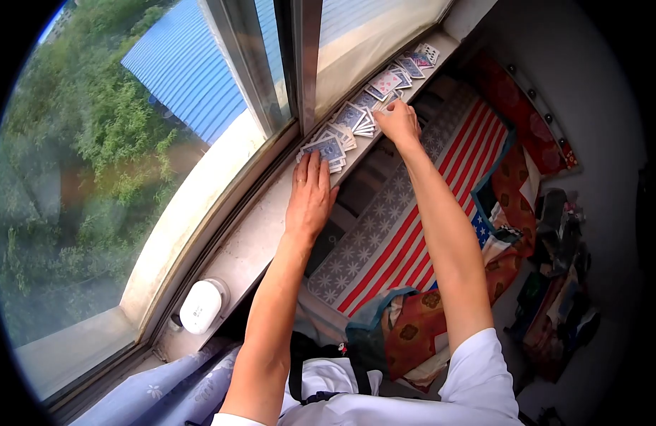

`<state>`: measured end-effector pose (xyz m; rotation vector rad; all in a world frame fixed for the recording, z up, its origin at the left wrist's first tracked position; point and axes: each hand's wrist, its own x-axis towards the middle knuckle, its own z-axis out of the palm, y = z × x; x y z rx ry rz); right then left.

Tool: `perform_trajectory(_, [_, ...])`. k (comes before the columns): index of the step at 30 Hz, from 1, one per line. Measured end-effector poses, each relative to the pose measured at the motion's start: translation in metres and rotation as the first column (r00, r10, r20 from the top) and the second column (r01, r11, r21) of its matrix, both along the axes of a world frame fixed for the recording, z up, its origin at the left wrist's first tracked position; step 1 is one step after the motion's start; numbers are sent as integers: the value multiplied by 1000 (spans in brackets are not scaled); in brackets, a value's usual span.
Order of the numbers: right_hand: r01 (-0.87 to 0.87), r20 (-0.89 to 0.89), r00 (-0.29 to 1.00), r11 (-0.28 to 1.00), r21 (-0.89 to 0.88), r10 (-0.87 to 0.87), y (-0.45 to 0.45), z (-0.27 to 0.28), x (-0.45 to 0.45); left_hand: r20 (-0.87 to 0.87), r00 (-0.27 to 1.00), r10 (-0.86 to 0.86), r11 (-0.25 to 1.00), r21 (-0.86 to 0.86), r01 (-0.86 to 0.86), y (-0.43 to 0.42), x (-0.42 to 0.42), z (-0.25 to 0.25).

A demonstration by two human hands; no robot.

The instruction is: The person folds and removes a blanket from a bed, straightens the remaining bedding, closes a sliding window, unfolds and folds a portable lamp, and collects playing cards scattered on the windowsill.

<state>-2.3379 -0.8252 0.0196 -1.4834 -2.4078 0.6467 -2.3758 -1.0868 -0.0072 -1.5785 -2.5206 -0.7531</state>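
Note:
Playing cards (386, 82) lie spread in overlapping heaps along the windowsill, most with blue backs up and some face up. My left hand (311, 193) rests at the near end of the row, its fingertips touching a blue-backed card (325, 148); the fingers lie extended. Farther along the sill, my right hand (400, 122) is at the sill's inner edge beside the cards, with its fingers curled and thumb and forefinger pinched together. Whatever may be between those fingertips is too small to make out.
A white oval device (203, 307) stands on the near part of the sill (244, 245). The window frame (308, 64) runs along the left. Below on the right is a bed with a striped cover (406, 238) and a bunched red-brown blanket (421, 319). A lilac curtain (173, 389) hangs bottom left.

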Motion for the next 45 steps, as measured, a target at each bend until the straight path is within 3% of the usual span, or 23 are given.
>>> perform_trajectory(1, [45,21,999,999,22,-45,3,-7,3,1,1000,2,1000,-6,-2,0,0,-1])
perform_trajectory(2, [-8,42,999,996,-87,12,8,-12,8,1,1000,8,1000,-6,-8,3,-1,-1])
perform_trajectory(5, [-133,-109,985,991,21,134,5,-31,14,8,1000,2,1000,-7,-2,2,-1,0])
perform_trajectory(12, [-265,181,945,962,-61,272,-3,17,-3,-1,1000,-11,1000,5,11,2,-3,0])
perform_trajectory(16, [-347,313,882,935,-70,351,10,18,-12,-24,1000,-9,1000,-11,9,1,-3,-3])
perform_trajectory(20, [-294,196,928,946,-136,316,11,14,-11,-29,1000,-2,1000,-28,1,1,-3,-6])
perform_trajectory(23, [-369,-106,927,923,-106,359,23,-23,-10,-23,1000,-3,1000,-28,3,1,-3,-3])
perform_trajectory(27, [-401,-460,849,885,-236,262,16,-34,-10,-8,1000,-4,1000,-18,4,1,-2,-2])
perform_trajectory(28, [-416,-479,828,892,-177,292,14,-37,-9,-1,1000,-3,1000,-16,3,1,-2,-2])
perform_trajectory(32, [-543,-425,824,739,-399,376,9,-22,4,33,999,-2,1000,-7,2,1,-2,1])
perform_trajectory(35, [-544,-397,837,650,-531,376,-8,6,11,60,998,5,1000,-17,-4,2,-2,3])
perform_trajectory(37, [-596,-452,800,614,-518,394,-15,2,8,55,998,14,1000,-4,-14,2,-1,3])
perform_trajectory(39, [-623,-460,778,620,-478,427,-25,0,4,39,999,16,1000,0,-16,3,-1,1])
perform_trajectory(41, [-648,-397,729,750,-136,557,-25,-23,-1,14,1000,17,1000,-5,-17,4,0,-1])
perform_trajectory(42, [-563,-313,810,807,-176,496,-35,1,1,9,1000,10,1000,1,-10,4,0,-1])
perform_trajectory(43, [-547,-252,804,836,40,538,-29,-3,0,9,1000,7,1000,-12,-7,4,1,-1])
perform_trajectory(45, [-372,-372,806,883,287,461,-9,0,4,3,1000,7,999,-32,-7,6,0,-3])
